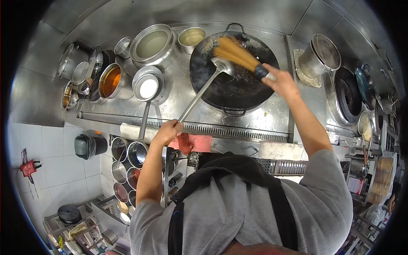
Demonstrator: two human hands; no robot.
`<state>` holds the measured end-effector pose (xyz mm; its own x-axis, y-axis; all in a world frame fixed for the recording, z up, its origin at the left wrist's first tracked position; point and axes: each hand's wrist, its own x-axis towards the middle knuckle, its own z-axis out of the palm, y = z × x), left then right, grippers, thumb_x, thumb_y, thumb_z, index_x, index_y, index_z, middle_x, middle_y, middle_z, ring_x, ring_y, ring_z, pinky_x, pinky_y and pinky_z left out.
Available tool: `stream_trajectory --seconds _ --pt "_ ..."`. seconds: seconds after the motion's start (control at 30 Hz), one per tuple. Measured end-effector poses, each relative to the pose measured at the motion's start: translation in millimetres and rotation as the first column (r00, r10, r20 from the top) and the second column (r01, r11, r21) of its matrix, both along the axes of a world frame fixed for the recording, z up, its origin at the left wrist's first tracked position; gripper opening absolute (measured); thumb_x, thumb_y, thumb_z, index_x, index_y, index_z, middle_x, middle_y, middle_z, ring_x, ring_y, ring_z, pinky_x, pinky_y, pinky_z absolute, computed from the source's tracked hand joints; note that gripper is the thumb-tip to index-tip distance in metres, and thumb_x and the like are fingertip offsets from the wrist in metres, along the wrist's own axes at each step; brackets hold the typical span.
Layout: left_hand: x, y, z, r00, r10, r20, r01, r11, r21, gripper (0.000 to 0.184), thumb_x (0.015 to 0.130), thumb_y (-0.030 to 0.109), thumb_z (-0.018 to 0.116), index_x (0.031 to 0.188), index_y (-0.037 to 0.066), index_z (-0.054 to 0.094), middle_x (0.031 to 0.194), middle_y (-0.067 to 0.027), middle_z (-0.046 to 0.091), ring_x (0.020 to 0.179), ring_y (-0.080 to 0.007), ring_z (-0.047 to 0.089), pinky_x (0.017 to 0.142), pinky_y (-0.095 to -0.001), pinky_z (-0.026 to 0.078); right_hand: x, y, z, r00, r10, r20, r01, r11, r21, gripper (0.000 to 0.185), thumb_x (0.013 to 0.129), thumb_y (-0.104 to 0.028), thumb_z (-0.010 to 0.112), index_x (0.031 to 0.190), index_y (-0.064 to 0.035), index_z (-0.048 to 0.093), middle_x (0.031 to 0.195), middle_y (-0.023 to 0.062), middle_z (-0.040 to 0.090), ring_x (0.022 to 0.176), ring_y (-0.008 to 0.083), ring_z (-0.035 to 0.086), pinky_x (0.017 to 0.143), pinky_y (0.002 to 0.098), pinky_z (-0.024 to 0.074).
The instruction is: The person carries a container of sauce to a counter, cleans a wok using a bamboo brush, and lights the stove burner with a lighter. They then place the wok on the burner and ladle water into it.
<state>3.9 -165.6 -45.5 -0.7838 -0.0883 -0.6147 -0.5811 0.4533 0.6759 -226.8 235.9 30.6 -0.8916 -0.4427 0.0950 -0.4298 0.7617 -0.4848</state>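
The left hand [168, 132] is closed around the handle of the ladle [200, 92], near its lower end, by the front edge of the counter [267, 126]. From there the ladle slants forward and to the right, its head over the wok [212, 91]. Whether that head touches the wok's surface is hard to tell.

The right hand [280, 81] grips the brush [235, 53] by its dark-banded handle at the wok's right side. The bristles, blurred, reach left across the far part of the wok, just beyond the ladle's head. The wok sits on the counter, dark inside, with wet, shiny patches and a loop handle at the far and near edges.

Just beside the left hand, a red cloth [185, 143] lies over a flat pink piece [201, 143]. Left of the wok stand a small pot [191, 37] and a large pot [153, 44], both with pale liquid. Nearer the front, a scoop [145, 119] with something white in it rests at a perforated bowl [146, 71]. Farther left is a pail [111, 80] of orange liquid. A steel pot [315, 57] stands on a mat [312, 81] to the wok's right.
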Motion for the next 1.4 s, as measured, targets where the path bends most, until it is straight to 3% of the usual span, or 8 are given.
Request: stream_trajectory --seconds 0.1,0.5,0.67,0.83,0.97,1.17,1.37,1.4 --pt "-0.5 12.8 10.2 0.997 -0.038 -0.066 0.024 0.980 -0.199 0.036 0.093 0.032 0.057 0.101 -0.002 0.061 0.068 -0.0171 0.061 0.057 -0.0247 0.061 0.056 -0.0371 0.048 8.9 8.3 -6.5 0.978 0.207 0.017 -0.194 0.881 0.432 0.054 0.082 -0.028 0.068 0.134 -0.0223 0.054 0.095 0.0194 0.068 0.096 0.0354 0.065 0.089 0.0433 0.0508" --pt "-8.1 35.8 10.5 0.893 -0.318 -0.318 0.108 0.839 -0.534 0.032 0.090 0.026 0.058 0.105 -0.002 0.061 0.082 -0.0247 0.066 0.082 -0.0443 0.064 0.072 -0.0498 0.050 -10.0 4.4 12.2 0.980 0.156 -0.124 -0.102 0.927 0.360 0.054 0.085 -0.024 0.062 0.138 -0.0227 0.050 0.095 0.0165 0.068 0.091 0.0349 0.065 0.085 0.0448 0.0523" --pt "9.6 53.8 -10.1 0.992 0.082 -0.093 -0.082 0.997 0.010 0.037 0.093 0.027 0.057 0.120 0.001 0.057 0.060 -0.0063 0.054 0.043 -0.0152 0.049 0.039 -0.0307 0.039 -21.5 12.9 27.1 0.989 -0.123 -0.079 0.124 0.992 0.016 0.049 0.085 -0.023 0.062 0.133 -0.0228 0.055 0.101 0.0190 0.068 0.096 0.0365 0.065 0.089 0.0445 0.0506" --pt "28.0 68.1 -2.3 0.949 0.297 0.108 -0.315 0.860 0.402 0.026 0.099 0.026 0.049 0.112 0.005 0.052 0.059 -0.0031 0.041 0.040 -0.0113 0.036 0.034 -0.0268 0.033 -19.4 43.7 10.7 1.000 -0.030 0.007 0.025 0.922 0.386 0.054 0.083 -0.027 0.065 0.135 -0.0223 0.053 0.107 0.0195 0.067 0.100 0.0375 0.063 0.092 0.0451 0.0490" --pt "39.7 82.6 -15.0 0.886 0.280 0.369 -0.463 0.525 0.714 0.044 0.102 0.040 0.038 0.121 0.003 0.051 0.066 -0.0027 0.044 0.043 -0.0099 0.038 0.033 -0.0248 0.032 -43.8 55.1 -17.9 0.974 -0.209 0.091 0.215 0.975 -0.061 0.057 0.080 -0.026 0.066 0.135 -0.0167 0.054 0.115 0.0214 0.064 0.106 0.0363 0.062 0.096 0.0416 0.0479" --pt "41.8 118.2 -4.1 0.868 0.132 0.479 -0.449 -0.204 0.870 0.050 0.102 0.040 0.039 0.121 -0.005 0.050 0.066 -0.0021 0.042 0.043 -0.0077 0.039 0.033 -0.0201 0.034 -14.2 29.8 -37.4 0.986 -0.134 0.102 0.118 0.981 0.151 0.052 0.081 -0.028 0.066 0.131 -0.0197 0.058 0.114 0.0166 0.066 0.105 0.0349 0.062 0.096 0.0423 0.0486" --pt "11.3 141.7 26.4 0.824 0.217 0.524 -0.528 -0.044 0.848 0.031 0.098 0.026 0.049 0.108 -0.003 0.054 0.064 -0.0028 0.045 0.042 -0.0093 0.040 0.035 -0.0225 0.036 24.5 23.4 -42.9 0.977 0.094 0.190 -0.160 0.916 0.367 0.052 0.080 -0.028 0.066 0.131 -0.0225 0.058 0.107 0.0178 0.068 0.099 0.0364 0.064 0.091 0.0435 0.0504" --pt "4.4 148.8 31.0 0.859 0.327 0.393 -0.488 0.293 0.822 0.028 0.097 0.025 0.050 0.104 -0.002 0.053 0.062 -0.0033 0.046 0.042 -0.0111 0.042 0.035 -0.0248 0.037 24.9 27.3 -51.5 0.987 0.008 0.161 -0.071 0.918 0.389 0.051 0.081 -0.028 0.066 0.131 -0.0241 0.058 0.106 0.0177 0.068 0.099 0.0366 0.064 0.090 0.0449 0.0503"
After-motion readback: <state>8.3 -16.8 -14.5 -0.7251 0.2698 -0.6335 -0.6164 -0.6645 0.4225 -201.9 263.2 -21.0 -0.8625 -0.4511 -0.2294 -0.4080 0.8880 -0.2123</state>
